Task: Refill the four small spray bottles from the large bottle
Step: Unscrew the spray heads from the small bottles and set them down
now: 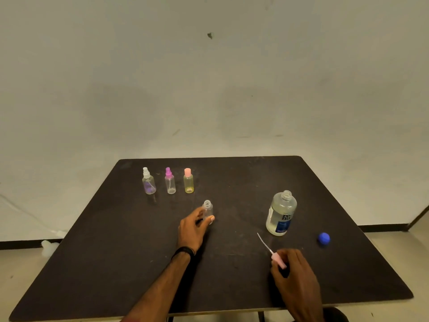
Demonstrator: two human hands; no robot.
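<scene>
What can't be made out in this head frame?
- Open small bottle: fill level; clear plastic, left hand covers its base.
- Large bottle label: text too small, turned away.
- Spray top: right hand hides its end.
- White objects on floor: table cuts them off.

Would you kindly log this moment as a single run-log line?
left hand: holds open small bottle | right hand: holds pink spray head | large bottle: uncapped, upright | blue cap: on table

A dark table (pixel 116 263) stood against a pale wall (pixel 209 89); left of the table, a white object (pixel 48 246) lay on the floor (pixel 18 270)
</scene>
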